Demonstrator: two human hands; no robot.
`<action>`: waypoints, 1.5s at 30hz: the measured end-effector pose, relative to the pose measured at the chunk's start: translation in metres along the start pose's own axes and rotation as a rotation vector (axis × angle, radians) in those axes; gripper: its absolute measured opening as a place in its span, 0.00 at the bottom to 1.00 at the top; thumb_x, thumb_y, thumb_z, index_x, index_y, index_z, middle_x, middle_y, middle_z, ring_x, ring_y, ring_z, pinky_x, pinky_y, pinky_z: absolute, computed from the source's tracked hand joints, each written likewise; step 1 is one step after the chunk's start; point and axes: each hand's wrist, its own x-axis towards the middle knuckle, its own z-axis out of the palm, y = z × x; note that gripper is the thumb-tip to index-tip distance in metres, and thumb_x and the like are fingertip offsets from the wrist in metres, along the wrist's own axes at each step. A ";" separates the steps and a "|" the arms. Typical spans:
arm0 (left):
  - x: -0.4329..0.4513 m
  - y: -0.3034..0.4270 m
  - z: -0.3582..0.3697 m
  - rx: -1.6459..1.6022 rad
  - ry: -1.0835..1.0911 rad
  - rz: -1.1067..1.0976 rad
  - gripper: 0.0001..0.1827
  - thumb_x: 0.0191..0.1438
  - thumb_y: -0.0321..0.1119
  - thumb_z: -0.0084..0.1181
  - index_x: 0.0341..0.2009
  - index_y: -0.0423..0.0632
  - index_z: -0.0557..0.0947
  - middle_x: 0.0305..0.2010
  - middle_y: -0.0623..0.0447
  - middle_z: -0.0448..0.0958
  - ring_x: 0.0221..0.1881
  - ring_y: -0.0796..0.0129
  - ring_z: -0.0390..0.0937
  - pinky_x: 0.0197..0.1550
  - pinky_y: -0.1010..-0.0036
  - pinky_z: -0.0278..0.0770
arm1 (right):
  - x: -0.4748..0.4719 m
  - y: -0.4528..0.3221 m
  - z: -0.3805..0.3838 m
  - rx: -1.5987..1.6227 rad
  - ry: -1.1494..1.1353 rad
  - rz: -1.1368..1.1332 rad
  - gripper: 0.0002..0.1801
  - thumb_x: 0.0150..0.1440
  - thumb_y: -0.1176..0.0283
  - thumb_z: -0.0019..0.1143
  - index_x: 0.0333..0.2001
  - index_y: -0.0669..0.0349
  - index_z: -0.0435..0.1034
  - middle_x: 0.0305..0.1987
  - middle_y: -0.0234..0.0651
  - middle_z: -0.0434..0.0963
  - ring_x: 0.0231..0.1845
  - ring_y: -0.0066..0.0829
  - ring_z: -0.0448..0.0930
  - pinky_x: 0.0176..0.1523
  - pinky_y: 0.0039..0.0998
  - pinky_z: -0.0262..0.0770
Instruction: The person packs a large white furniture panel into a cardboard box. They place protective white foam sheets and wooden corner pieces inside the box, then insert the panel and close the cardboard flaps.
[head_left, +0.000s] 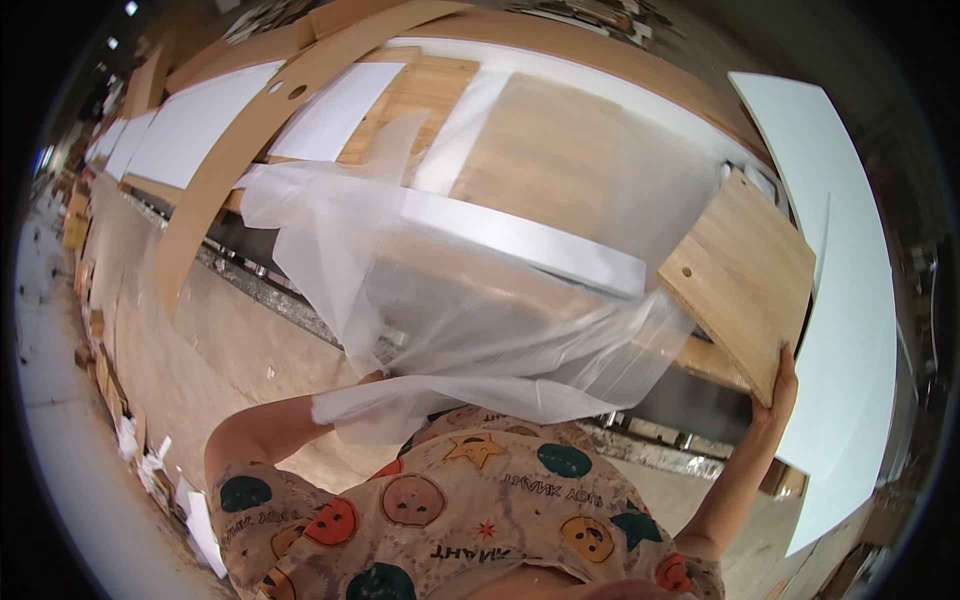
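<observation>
My right hand (777, 386) grips the near corner of a wood-grain board (742, 262) with small round holes, which it holds tilted at the right. At the lower left, my left hand (375, 376) is closed on the edge of a translucent plastic foam sheet (480, 337), partly hidden by its folds. The sheet spreads in front of my body and over the work surface. Beyond it lie a white foam strip (517, 236) and a wood-grain panel (540, 150) that appears covered by thin film.
A long cardboard strip (217, 150) with holes arches across the left. White panels (202, 120) and another wood-grain board (442, 97) lie behind. A tall white panel (847, 300) stands at the right. Scraps (154, 457) lie on the floor at the left.
</observation>
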 end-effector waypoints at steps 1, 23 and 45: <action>-0.007 -0.001 -0.013 -0.105 -0.054 0.052 0.16 0.43 0.30 0.62 0.39 0.42 0.80 0.36 0.49 0.79 0.41 0.64 0.75 0.44 0.68 0.73 | -0.005 -0.003 -0.001 -0.007 -0.020 0.015 0.26 0.60 0.61 0.48 0.54 0.74 0.61 0.50 0.46 0.73 0.48 0.31 0.76 0.47 0.28 0.75; 0.072 0.056 -0.259 -0.161 1.220 0.293 0.28 0.46 0.52 0.60 0.48 0.49 0.78 0.55 0.49 0.72 0.59 0.57 0.64 0.61 0.62 0.55 | -0.035 0.000 0.019 -0.023 -0.056 -0.030 0.26 0.59 0.64 0.49 0.55 0.72 0.61 0.51 0.44 0.73 0.48 0.32 0.76 0.48 0.29 0.74; 0.061 0.072 -0.251 -0.269 1.267 0.327 0.11 0.48 0.36 0.54 0.37 0.50 0.83 0.48 0.55 0.77 0.53 0.63 0.69 0.60 0.67 0.58 | 0.081 0.065 0.122 -0.149 -0.149 0.019 0.27 0.55 0.61 0.56 0.46 0.77 0.65 0.42 0.45 0.75 0.41 0.30 0.77 0.42 0.27 0.75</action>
